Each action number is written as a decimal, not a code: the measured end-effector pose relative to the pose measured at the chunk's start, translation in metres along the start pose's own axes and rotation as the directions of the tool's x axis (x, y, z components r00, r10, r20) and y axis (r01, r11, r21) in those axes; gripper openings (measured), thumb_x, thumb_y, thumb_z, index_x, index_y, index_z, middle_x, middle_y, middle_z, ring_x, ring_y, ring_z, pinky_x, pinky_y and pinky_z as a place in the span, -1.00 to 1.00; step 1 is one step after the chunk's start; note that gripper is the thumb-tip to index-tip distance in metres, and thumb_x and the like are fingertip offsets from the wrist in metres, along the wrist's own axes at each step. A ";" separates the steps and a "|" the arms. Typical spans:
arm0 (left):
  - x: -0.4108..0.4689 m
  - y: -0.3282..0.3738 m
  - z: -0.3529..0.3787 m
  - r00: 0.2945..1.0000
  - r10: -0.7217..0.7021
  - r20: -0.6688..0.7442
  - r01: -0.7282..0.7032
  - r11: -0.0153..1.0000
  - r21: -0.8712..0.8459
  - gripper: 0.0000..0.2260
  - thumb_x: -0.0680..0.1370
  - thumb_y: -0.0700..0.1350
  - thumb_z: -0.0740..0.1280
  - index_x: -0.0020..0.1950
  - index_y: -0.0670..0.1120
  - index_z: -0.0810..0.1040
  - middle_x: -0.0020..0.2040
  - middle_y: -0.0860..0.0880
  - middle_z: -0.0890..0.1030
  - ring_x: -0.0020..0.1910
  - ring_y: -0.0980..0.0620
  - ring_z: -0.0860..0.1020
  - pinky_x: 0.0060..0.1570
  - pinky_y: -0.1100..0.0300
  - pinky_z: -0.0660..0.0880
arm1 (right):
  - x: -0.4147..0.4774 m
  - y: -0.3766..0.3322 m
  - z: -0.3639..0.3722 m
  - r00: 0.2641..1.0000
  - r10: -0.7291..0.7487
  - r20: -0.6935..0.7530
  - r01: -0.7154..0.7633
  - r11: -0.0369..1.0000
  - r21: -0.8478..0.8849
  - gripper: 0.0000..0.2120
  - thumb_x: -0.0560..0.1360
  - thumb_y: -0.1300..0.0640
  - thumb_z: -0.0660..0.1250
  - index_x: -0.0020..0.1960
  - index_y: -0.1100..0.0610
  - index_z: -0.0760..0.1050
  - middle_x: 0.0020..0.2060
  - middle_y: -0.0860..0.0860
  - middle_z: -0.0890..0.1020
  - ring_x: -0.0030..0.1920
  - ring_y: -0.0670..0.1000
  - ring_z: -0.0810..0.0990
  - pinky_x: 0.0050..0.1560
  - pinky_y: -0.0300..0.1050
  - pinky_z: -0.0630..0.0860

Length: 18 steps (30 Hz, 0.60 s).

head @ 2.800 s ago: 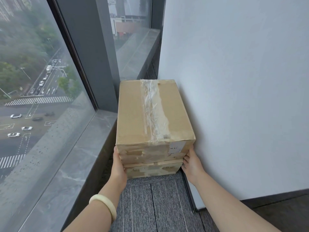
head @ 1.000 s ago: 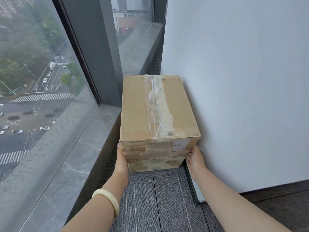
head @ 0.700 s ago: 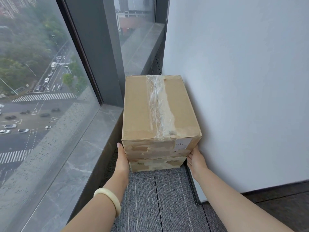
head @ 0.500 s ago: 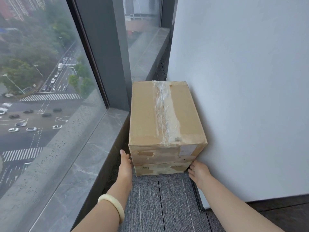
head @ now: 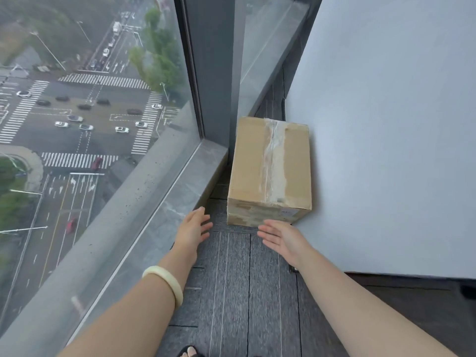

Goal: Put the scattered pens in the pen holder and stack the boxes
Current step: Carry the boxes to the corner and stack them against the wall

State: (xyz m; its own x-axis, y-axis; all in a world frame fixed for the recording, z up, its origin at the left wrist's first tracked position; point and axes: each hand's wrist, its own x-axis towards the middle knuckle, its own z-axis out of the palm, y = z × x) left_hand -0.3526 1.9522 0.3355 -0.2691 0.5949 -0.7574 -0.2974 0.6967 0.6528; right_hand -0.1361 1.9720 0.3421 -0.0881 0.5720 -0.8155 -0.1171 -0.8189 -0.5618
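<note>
My left hand (head: 193,228) hangs open above the grey carpet (head: 231,279), fingers spread and holding nothing, just beside the stone window sill (head: 164,220). My right hand (head: 283,240) is open too, palm turned up and inward, fingers loosely apart and empty. The two cardboard boxes sit ahead of both hands, stacked one on the other in the narrow gap between the sill and the white wall (head: 386,150). The top box (head: 270,161) is the one I see most of, its lid sealed by a strip of clear tape running front to back and a small white label on its near face. Only a thin band of the bottom box (head: 247,220) shows under it, near edges almost flush. The stack's right side lies against the wall, or just beside it; I cannot tell whether they touch. My right fingertips point at the near lower edge of the stack and are close to it but apart from it; my left hand is off to the stack's left, near its front corner, also not touching. A pale bangle (head: 164,282) circles my left wrist. At the bottom edge, my toes in a dark sandal (head: 189,353) rest on the carpet.
</note>
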 end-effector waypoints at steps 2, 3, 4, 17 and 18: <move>-0.039 0.013 -0.011 1.000 -0.016 -0.018 0.016 1.000 -0.011 -0.64 0.58 -0.01 0.22 0.34 -0.10 0.41 0.16 -0.08 0.57 0.06 -0.04 0.57 0.02 0.12 0.50 | -0.038 -0.013 0.013 1.000 -0.002 -0.009 0.002 0.999 -0.042 -0.69 0.58 0.19 0.19 0.30 0.25 0.40 0.19 0.20 0.57 0.14 0.13 0.57 0.29 0.03 0.45; -0.061 0.021 -0.016 0.999 -0.022 -0.025 0.022 1.000 -0.021 -0.65 0.57 -0.01 0.24 0.32 -0.11 0.43 0.13 -0.08 0.58 0.03 -0.04 0.58 -0.05 0.15 0.51 | -0.060 -0.020 0.019 1.000 -0.007 -0.011 0.007 0.998 -0.064 -0.69 0.58 0.19 0.19 0.29 0.25 0.41 0.18 0.19 0.57 0.14 0.13 0.58 0.28 0.03 0.46; -0.085 0.029 -0.023 0.999 -0.026 -0.029 0.025 0.999 -0.033 -0.66 0.57 -0.01 0.26 0.31 -0.11 0.44 0.11 -0.08 0.59 0.01 -0.04 0.59 -0.11 0.17 0.50 | -0.083 -0.028 0.025 1.000 -0.014 -0.007 0.014 0.997 -0.076 -0.70 0.58 0.19 0.20 0.28 0.25 0.42 0.17 0.19 0.58 0.13 0.12 0.58 0.27 0.02 0.47; -0.413 0.106 -0.076 0.986 0.029 -0.166 -0.064 0.975 -0.211 -0.81 0.59 -0.09 0.22 0.17 -0.11 0.46 -0.05 -0.10 0.58 -0.19 -0.01 0.57 -0.23 0.19 0.46 | -0.370 -0.123 0.063 0.958 -0.074 0.278 0.177 0.914 -0.365 -0.90 0.55 0.13 0.26 0.03 0.13 0.51 -0.01 0.14 0.63 0.00 0.08 0.64 0.05 -0.10 0.57; -0.432 0.105 -0.078 0.979 0.049 -0.199 -0.094 0.969 -0.228 -0.80 0.59 -0.09 0.21 0.18 -0.11 0.46 -0.02 -0.10 0.57 -0.20 0.00 0.57 -0.23 0.19 0.46 | -0.383 -0.127 0.064 0.949 -0.080 0.305 0.202 0.898 -0.392 -0.90 0.55 0.14 0.26 0.02 0.13 0.50 -0.04 0.12 0.63 -0.04 0.06 0.64 0.01 -0.12 0.57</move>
State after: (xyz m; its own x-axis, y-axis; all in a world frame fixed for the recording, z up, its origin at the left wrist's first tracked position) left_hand -0.3390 1.7371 0.7325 -0.4604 0.5361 -0.7075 -0.4718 0.5274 0.7066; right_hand -0.1505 1.8592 0.7347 -0.3764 0.6226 -0.6861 0.2646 -0.6375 -0.7236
